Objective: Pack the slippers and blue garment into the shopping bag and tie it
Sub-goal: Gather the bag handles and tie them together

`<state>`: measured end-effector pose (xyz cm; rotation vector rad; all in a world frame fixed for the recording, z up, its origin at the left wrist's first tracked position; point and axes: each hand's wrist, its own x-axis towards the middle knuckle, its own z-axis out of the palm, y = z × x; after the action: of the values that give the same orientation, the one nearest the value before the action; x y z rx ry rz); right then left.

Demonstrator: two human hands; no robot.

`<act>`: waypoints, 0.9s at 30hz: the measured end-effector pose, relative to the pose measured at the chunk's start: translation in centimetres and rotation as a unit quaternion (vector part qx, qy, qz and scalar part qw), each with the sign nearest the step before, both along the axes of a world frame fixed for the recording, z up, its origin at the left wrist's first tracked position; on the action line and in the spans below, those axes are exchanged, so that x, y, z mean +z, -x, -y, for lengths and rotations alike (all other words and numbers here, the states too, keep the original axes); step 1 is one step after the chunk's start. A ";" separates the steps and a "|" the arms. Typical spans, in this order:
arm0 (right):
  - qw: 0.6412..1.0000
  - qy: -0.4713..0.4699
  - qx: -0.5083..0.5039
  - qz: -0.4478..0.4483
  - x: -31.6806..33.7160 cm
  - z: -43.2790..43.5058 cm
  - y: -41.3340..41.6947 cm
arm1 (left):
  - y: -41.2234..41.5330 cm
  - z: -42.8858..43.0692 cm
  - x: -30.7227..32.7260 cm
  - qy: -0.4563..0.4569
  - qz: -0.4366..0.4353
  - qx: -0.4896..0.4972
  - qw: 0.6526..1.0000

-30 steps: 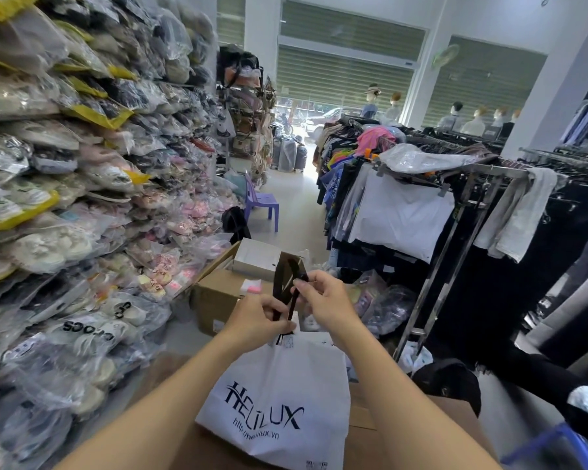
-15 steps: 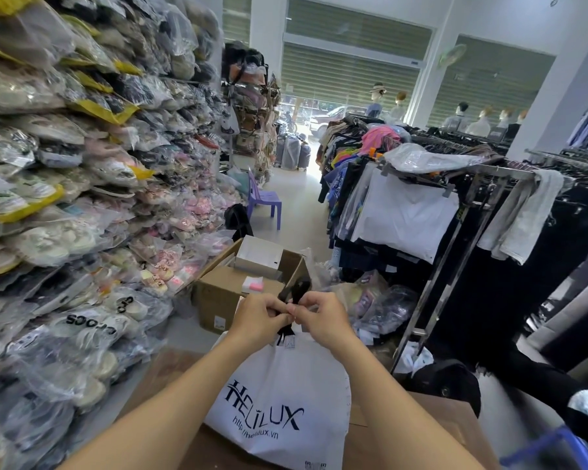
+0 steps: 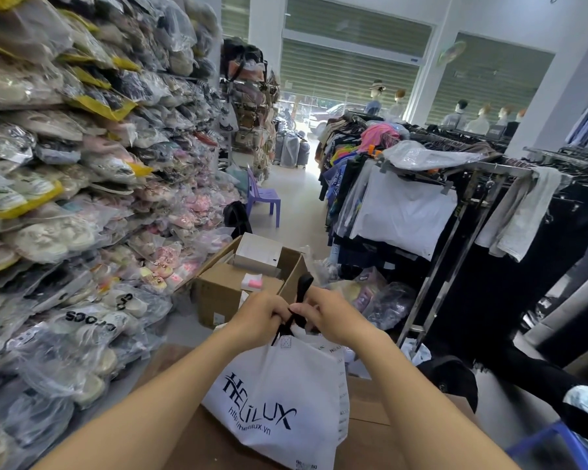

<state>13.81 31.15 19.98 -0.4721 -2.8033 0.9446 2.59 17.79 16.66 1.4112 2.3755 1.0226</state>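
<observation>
A white shopping bag [image 3: 279,395] with black "HELILUX" lettering stands on a brown cardboard surface [image 3: 367,435] in front of me. Its black handles [image 3: 301,300] are bunched together above the bag's mouth, with one loop sticking up. My left hand [image 3: 260,315] and my right hand [image 3: 333,315] meet over the bag, each gripping the black handles, knuckles nearly touching. The bag looks full; the slippers and the blue garment are hidden from view.
Shelves of bagged shoes [image 3: 65,198] fill the left side. An open cardboard box [image 3: 238,286] sits on the floor just beyond the bag. Metal clothes racks [image 3: 455,205] with hanging garments line the right. A purple plastic chair [image 3: 263,198] stands in the aisle.
My hands have come together over the bag's mouth and drawn the black handles tighter. The tall loop that stood above my hands a second ago is now shorter.
</observation>
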 end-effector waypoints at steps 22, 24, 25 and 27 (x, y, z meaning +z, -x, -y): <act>0.996 0.061 -0.050 -0.029 -0.7 1.4 0.0 | -0.5 -0.3 -1.2 -0.044 -0.010 0.040 0.998; 0.999 0.019 -0.041 -0.028 -0.6 1.6 0.1 | -0.5 -0.2 -1.2 -0.025 -0.024 0.045 0.998; 0.999 -0.017 -0.031 -0.033 -0.6 1.7 0.1 | -0.6 -0.2 -1.1 -0.012 -0.040 0.047 0.998; 0.995 -0.078 -0.009 -0.054 -0.9 2.0 0.3 | -1.0 -0.2 -1.0 0.016 -0.069 0.064 0.995</act>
<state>13.54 29.13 19.04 -0.4108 -2.7415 0.7189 3.58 17.99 15.70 1.3743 2.5999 0.9393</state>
